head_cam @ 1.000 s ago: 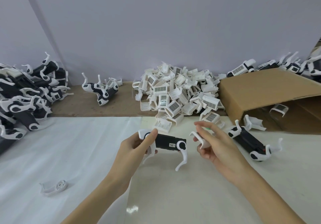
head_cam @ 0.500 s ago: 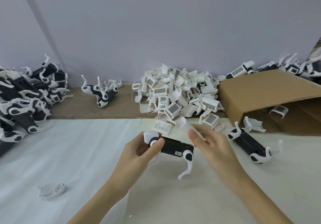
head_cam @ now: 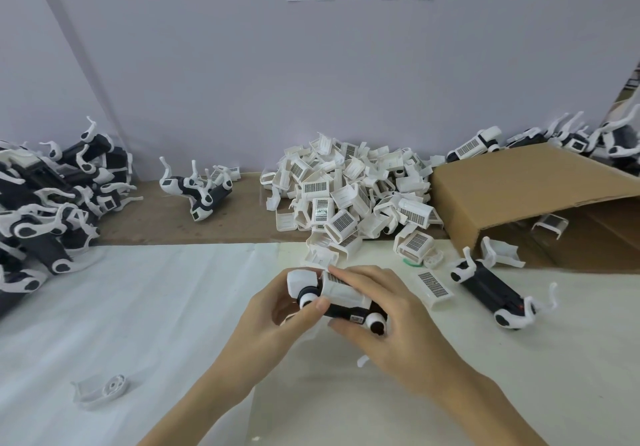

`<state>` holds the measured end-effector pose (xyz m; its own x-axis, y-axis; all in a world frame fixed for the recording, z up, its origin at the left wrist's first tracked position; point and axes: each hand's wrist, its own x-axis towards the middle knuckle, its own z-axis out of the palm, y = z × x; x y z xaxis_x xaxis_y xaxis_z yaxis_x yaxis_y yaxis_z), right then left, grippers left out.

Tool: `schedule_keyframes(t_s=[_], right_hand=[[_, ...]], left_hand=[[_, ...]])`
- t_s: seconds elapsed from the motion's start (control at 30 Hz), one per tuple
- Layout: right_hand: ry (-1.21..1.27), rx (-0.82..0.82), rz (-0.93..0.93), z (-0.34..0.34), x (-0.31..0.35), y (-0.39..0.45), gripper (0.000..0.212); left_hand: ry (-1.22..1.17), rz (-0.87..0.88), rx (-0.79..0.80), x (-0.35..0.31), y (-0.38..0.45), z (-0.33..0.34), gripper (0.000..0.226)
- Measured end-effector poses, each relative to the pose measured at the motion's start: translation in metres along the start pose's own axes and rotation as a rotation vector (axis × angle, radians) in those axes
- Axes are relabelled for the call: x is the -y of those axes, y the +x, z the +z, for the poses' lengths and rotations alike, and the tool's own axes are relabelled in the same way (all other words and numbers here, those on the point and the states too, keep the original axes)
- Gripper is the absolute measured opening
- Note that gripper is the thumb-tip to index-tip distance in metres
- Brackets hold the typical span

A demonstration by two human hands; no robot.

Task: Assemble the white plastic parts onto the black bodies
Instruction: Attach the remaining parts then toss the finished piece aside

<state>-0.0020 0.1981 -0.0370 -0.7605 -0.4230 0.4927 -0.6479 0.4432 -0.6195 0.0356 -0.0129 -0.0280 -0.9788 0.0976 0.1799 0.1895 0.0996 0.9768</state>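
— What are the hands doing?
— The left hand point(head_cam: 277, 310) grips the black body point(head_cam: 346, 310) at its left end; the right hand point(head_cam: 388, 317) curls over it, pressing a white cover point(head_cam: 341, 288) onto its top.
— Which way does it lie?
— Held above the worktop point(head_cam: 173, 307), long axis left to right, the right end slightly nearer.
— And the cardboard box point(head_cam: 533, 196)?
— On its side, opening rightward; one white clip point(head_cam: 550, 224) lies inside.

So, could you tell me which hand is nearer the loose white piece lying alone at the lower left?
Left. The left hand is nearer the loose white piece; the right hand is farther right.
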Motion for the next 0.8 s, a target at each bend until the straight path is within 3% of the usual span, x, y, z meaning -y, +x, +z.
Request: schedule_keyframes(t_s=[0.23, 0.4, 0.8], right_hand=[[-0.212, -0.097, -0.092, 0.004, 0.0, 0.001, 0.065], [-0.104, -0.165, 0.02, 0.005, -0.002, -0.003, 0.051], [-0.271, -0.285, -0.156, 0.003, 0.002, 0.003, 0.045]], left_hand=[[0.086, 0.106, -0.048, 0.008, 0.0, 0.004, 0.061], [0.359, 0.24, 0.012, 0.016, 0.0, 0.005, 0.039], [0.257, 0.212, 0.01, 0.015, 0.0, 0.006, 0.027]])
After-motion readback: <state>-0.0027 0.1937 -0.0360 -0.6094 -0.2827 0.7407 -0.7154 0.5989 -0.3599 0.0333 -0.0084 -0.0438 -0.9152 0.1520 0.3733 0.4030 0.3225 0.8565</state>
